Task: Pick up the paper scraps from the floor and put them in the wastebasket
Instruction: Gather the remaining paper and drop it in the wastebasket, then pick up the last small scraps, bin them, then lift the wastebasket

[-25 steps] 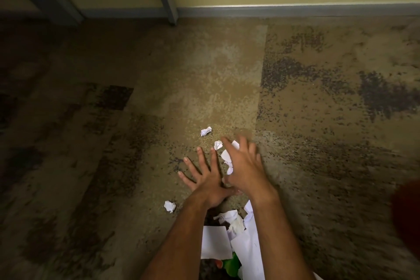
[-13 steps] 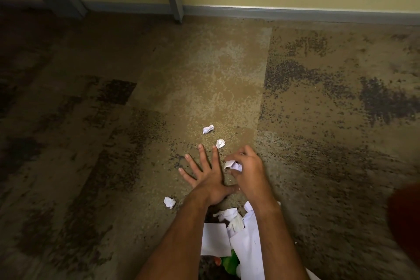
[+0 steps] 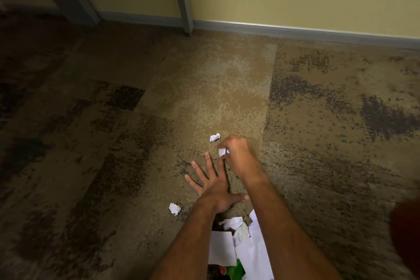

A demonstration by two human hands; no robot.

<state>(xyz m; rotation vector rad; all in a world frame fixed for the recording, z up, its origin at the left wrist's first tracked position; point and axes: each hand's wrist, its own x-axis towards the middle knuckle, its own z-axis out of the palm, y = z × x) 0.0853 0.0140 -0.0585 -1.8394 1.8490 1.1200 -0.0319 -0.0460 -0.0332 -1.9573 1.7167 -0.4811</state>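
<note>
My right hand (image 3: 236,152) is curled around white paper scraps (image 3: 222,152) just above the carpet; a bit of white shows between the fingers. My left hand (image 3: 212,184) lies flat on the floor with fingers spread, just below and left of the right hand. One crumpled scrap (image 3: 215,137) lies on the carpet just beyond the right hand. Another scrap (image 3: 174,208) lies left of my left wrist. Under my forearms, a pile of white sheets and crumpled paper (image 3: 241,243) fills what looks like the wastebasket; its rim is hidden.
The brown, dark-speckled carpet (image 3: 204,88) runs to a yellow wall with a grey baseboard (image 3: 295,29). A grey upright post (image 3: 181,2) meets the floor at the back. A blurred reddish shape (image 3: 406,234) sits at the right edge.
My right hand closed on the scraps it had covered, then moved forward over the second small scrap, which no longer shows on the carpet. The left hand stayed flat.
</note>
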